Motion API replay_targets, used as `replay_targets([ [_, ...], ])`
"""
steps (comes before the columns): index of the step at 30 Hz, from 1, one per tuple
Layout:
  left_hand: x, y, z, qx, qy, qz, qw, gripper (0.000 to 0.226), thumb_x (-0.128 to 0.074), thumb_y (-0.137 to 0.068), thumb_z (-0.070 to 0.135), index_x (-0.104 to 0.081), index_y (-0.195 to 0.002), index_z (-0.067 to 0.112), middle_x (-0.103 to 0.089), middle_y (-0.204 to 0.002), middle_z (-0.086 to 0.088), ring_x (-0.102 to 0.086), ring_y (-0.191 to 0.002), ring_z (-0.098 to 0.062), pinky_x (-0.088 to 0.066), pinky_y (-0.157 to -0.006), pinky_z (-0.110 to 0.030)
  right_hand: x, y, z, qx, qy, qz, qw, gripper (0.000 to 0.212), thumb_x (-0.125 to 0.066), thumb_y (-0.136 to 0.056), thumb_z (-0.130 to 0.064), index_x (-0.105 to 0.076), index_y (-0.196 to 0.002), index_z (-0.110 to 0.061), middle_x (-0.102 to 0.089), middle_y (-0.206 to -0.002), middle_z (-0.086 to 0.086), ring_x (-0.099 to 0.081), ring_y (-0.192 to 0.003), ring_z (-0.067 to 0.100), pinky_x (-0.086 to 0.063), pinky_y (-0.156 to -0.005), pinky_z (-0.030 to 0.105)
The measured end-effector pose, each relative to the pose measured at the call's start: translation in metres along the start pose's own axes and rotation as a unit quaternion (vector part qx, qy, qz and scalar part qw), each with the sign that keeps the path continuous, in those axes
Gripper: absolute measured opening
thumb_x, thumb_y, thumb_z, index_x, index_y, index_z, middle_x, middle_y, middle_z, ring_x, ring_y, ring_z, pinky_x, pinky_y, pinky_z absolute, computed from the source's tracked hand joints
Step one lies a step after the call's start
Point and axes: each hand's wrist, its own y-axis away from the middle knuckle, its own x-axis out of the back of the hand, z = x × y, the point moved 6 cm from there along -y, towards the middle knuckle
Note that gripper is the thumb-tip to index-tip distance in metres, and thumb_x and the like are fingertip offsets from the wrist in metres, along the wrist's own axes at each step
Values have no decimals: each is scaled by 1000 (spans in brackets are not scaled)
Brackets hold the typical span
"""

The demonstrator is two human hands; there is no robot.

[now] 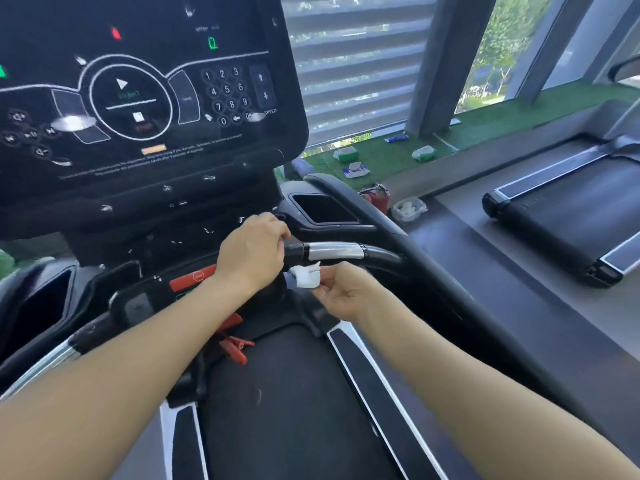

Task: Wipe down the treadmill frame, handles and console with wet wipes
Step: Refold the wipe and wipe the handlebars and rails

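Left hand (254, 252) curled over the inner end of the right-side handlebar, a black tube with a shiny silver sensor sleeve (334, 251); fingers wrap the black collar, nothing else in it

Right hand (341, 292) just below that bar, palm up, thumb and fingers pinching a small crumpled white wet wipe (305, 276); wad sits under the tube, close to it, contact not clear

Left to right across the scene:
- far left, the glossy black touch console with a lit keypad and round start/stop dial (138, 98); display is live, a green digit shows
- centre, below console, a red flat stop tab (194, 278) and, nearer, a red plastic safety clip (235, 346) hanging over the dark running belt (294, 410)
- right of the hands, a black recessed cup tray (323, 209)
- far right, wipe packets (356, 169) on the green artificial turf strip (502, 119) by the window, well apart from both hands

Risks, as judged:
- console powered: a damp wipe or stray knuckle on the start area could set the belt going underfoot
- the wipe is balled small; little clean face left, so it may smear grime along the sleeve rather than lift it
- left grip covers the collar, so that patch gets skipped unless the hand shifts
- loose pinch, wad could drop onto the belt
- fresh wipes are out of reach from here
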Motion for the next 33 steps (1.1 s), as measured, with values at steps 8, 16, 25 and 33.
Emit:
replay_targets([
  [8, 16, 3, -9, 19, 32, 17, 999, 25, -48, -92, 13, -67, -107, 18, -59, -116, 3, -51, -109, -19, -49, -82, -38, -47, 24, -76, 315, 418, 101, 846, 21, -52, -85, 4, -68, -91, -10, -65, -77, 3, -59, -72, 17, -51, -70, 30],
  [16, 30, 22, -29, 49, 44, 33, 997, 24, -48, -91, 12, -67, -105, 19, -58, -115, 4, -51, -108, -17, -49, -78, -37, -79, 18, -36, 343, 646, 76, 678, 39, -45, -85, 3, -69, -107, -19, -69, -106, 7, -60, -100, 25, -50, -80, 32],
  [25, 43, 37, -30, 80, 104, 50, 990, 24, -49, -91, 14, -65, -108, 20, -59, -118, 4, -53, -110, -18, -46, -83, -34, -64, 48, -37, 322, 563, 48, 759, 10, -61, -86, -11, -70, -88, -16, -70, -84, 0, -65, -86, 19, -53, -83, 34],
  [33, 67, 66, -70, 210, 429, 110, 871, 29, -58, -92, 28, -54, -117, 15, -62, -106, 0, -58, -94, -13, -46, -82, -26, -143, 63, -13, 275, 304, -69, 910, 24, -48, -88, 13, -57, -84, -8, -60, -87, 11, -59, -80, 24, -51, -79, 40],
])
